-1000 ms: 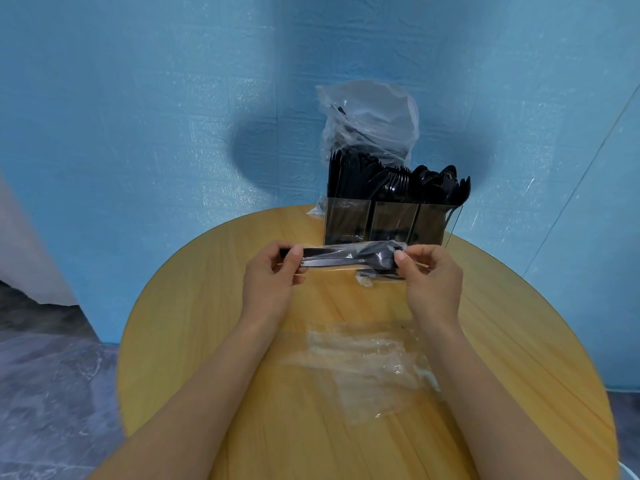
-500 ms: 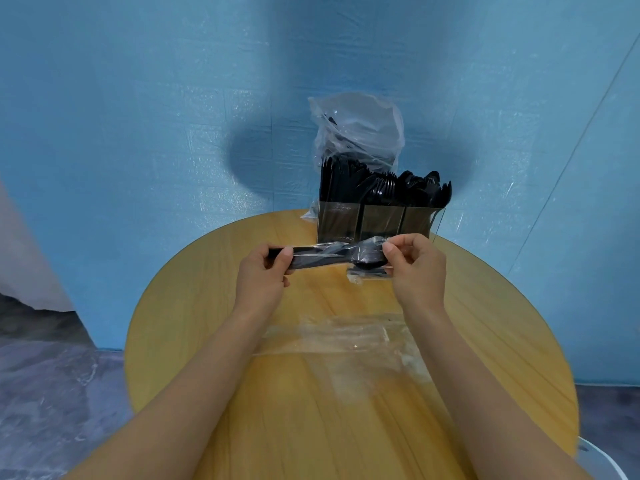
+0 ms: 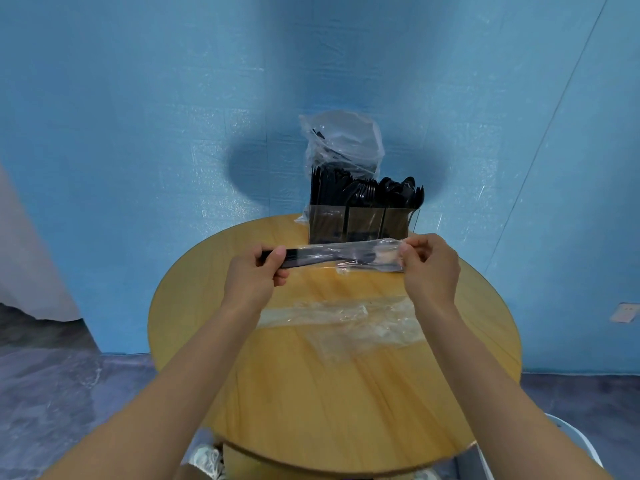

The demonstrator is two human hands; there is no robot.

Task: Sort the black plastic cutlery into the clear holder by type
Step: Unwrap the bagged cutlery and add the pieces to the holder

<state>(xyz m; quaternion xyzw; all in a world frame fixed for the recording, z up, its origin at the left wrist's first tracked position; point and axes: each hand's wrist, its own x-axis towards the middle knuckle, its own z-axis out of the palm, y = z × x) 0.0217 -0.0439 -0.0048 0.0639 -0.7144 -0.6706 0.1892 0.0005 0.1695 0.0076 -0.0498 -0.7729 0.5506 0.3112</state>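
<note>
Gripped between both hands (image 3: 254,277), probably wrapped cutlery (image 3: 304,258).

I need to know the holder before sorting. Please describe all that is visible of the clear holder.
The clear holder stands upright at the far edge of the round table. It looks like transparent plastic, with three compartments side by side. Black cutlery stands in each, tops above the rim. A plastic bag stands right behind it. Neither hand touches it.

Counter (image 3: 346,393): wood-grain top, smooth, slight sheen. Cutlery (image 3: 367,194): glossy black plastic. Holder (image 3: 363,226): clear rigid plastic, smooth. Wrapper (image 3: 367,259), bag (image 3: 341,143), loose film (image 3: 346,317) at frame centre: thin crinkled clear plastic, shiny. Wall (image 3: 138,116): blue, rough-textured.
</note>
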